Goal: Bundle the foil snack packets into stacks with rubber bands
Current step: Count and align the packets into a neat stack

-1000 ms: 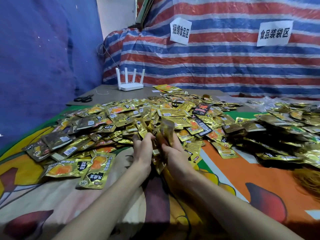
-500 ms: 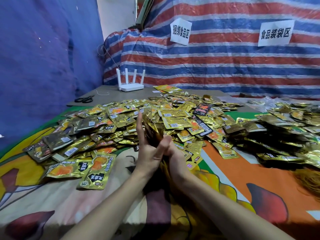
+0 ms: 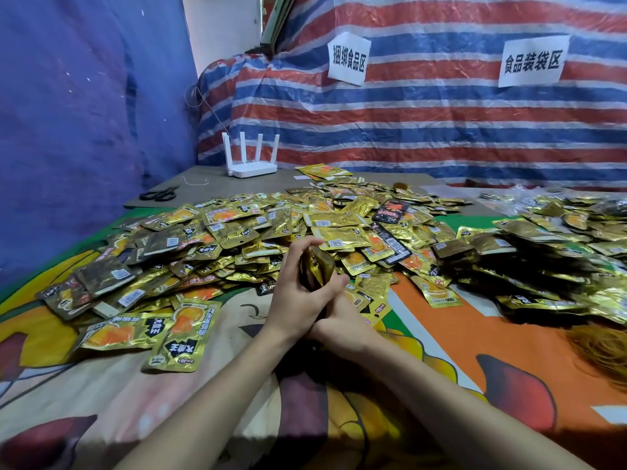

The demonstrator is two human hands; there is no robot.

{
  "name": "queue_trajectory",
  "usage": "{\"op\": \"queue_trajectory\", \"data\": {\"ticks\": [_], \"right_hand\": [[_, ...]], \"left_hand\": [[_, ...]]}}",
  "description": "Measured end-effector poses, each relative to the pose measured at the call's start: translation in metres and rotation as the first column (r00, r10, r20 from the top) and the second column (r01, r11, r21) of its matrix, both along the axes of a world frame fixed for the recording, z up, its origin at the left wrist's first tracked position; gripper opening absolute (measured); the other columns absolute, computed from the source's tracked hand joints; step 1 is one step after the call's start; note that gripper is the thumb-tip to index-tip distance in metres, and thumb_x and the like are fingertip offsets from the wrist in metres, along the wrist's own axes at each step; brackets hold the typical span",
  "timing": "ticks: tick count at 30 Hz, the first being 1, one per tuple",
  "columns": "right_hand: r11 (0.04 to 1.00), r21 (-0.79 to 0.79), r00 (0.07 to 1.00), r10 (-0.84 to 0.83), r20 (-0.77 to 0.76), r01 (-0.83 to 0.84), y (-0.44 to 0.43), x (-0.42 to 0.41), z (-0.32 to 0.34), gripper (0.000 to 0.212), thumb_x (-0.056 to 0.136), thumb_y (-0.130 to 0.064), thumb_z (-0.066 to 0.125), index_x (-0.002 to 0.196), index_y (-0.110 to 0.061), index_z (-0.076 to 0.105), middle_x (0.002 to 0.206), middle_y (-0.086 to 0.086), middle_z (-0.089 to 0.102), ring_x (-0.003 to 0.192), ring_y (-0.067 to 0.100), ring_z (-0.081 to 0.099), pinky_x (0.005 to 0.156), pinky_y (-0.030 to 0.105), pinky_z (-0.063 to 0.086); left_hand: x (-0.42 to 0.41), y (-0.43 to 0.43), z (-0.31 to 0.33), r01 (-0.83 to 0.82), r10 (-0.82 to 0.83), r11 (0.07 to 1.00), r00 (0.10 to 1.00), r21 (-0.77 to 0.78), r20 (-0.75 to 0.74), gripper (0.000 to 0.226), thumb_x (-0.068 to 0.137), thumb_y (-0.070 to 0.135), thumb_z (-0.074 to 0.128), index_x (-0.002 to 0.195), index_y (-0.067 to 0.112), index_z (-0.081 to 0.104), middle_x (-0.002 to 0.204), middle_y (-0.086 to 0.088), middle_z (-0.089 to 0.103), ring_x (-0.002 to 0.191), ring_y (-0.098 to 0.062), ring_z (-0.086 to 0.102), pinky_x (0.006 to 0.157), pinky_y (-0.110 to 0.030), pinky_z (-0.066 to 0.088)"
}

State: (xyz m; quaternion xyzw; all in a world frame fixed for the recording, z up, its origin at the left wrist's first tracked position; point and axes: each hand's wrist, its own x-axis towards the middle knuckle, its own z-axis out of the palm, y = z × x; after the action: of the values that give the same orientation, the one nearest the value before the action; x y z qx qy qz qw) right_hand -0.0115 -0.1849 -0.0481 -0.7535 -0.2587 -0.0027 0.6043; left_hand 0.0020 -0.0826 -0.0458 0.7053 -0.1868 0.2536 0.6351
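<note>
Gold foil dominates the scene: a wide heap of snack packets (image 3: 278, 228) spreads across the far half of the counter (image 3: 529, 337), which is covered with a bright cartoon-printed cloth in orange, green and yellow. At the near edge of that heap the two hands meet. The left hand (image 3: 298, 293) is wrapped around a small stack of packets (image 3: 317, 266), held upright on edge, with its fingers curled over the top of the stack and its thumb pressed across the near side. The right hand (image 3: 342, 323) sits just below and against the left, closed around the lower part of the same stack, so both hands are grasping it together above the cloth. Whether a rubber band is on the stack cannot be told. Two packets (image 3: 146, 330) lie flat apart from the heap to the left of the forearms. A second mound of packets (image 3: 549, 259) covers the right side of the counter, and a tangle of tan rubber bands (image 3: 600, 351) lies at the right edge near it. One black packet (image 3: 390, 210) lies on top of the gold heap. At the back left stand a white router (image 3: 252, 157) with four antennas and black scissors (image 3: 159, 193), in front of a red, white and blue striped tarp (image 3: 424, 120) bearing two paper signs (image 3: 347, 57).
</note>
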Motion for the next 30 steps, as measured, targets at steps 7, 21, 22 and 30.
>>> {"op": "queue_trajectory", "data": {"ticks": [7,21,22,30], "right_hand": [[1.000,0.017,1.000,0.023,0.019,-0.024,-0.003,-0.001,0.005,0.078,0.068,0.019,0.063,0.138,-0.009,0.042,0.123,0.009,0.063,0.114,0.011,0.065,0.092,0.025,0.054],[0.891,0.028,0.889,-0.454,0.068,0.453,-0.014,-0.001,0.058,0.050,0.077,-0.067,0.051,0.089,-0.020,0.061,0.085,-0.001,0.064,0.079,0.017,0.062,0.074,0.044,0.055],[0.879,-0.056,0.879,-0.468,0.093,0.474,-0.010,0.000,0.063,0.047,0.080,-0.065,0.056,0.085,-0.019,0.062,0.081,-0.002,0.065,0.076,0.018,0.064,0.074,0.045,0.057],[0.818,-0.423,0.918,-0.381,0.110,0.390,-0.010,0.010,0.096,0.022,0.085,-0.029,0.072,0.081,-0.007,0.073,0.076,0.013,0.074,0.067,0.026,0.073,0.066,0.045,0.062]], "left_hand": [[0.002,0.003,-0.002,0.034,-0.034,0.999,0.999,0.005,0.025,0.066,0.079,0.021,0.077,0.137,0.043,0.052,0.133,0.026,0.054,0.121,0.000,0.057,0.096,-0.018,0.048],[0.007,0.002,-0.007,0.071,-0.070,0.997,0.997,-0.019,0.041,0.069,0.074,0.001,0.080,0.132,0.026,0.050,0.125,0.006,0.060,0.107,-0.004,0.063,0.090,-0.015,0.046],[0.007,0.002,-0.006,0.078,-0.078,0.997,0.996,-0.023,0.035,0.071,0.073,0.001,0.081,0.131,0.027,0.050,0.124,0.011,0.062,0.111,-0.004,0.063,0.091,-0.015,0.047],[0.005,0.010,-0.005,0.067,-0.067,0.997,0.998,0.028,-0.007,0.070,0.072,0.009,0.077,0.132,0.032,0.050,0.119,0.009,0.063,0.106,-0.011,0.066,0.084,-0.022,0.053]]}}
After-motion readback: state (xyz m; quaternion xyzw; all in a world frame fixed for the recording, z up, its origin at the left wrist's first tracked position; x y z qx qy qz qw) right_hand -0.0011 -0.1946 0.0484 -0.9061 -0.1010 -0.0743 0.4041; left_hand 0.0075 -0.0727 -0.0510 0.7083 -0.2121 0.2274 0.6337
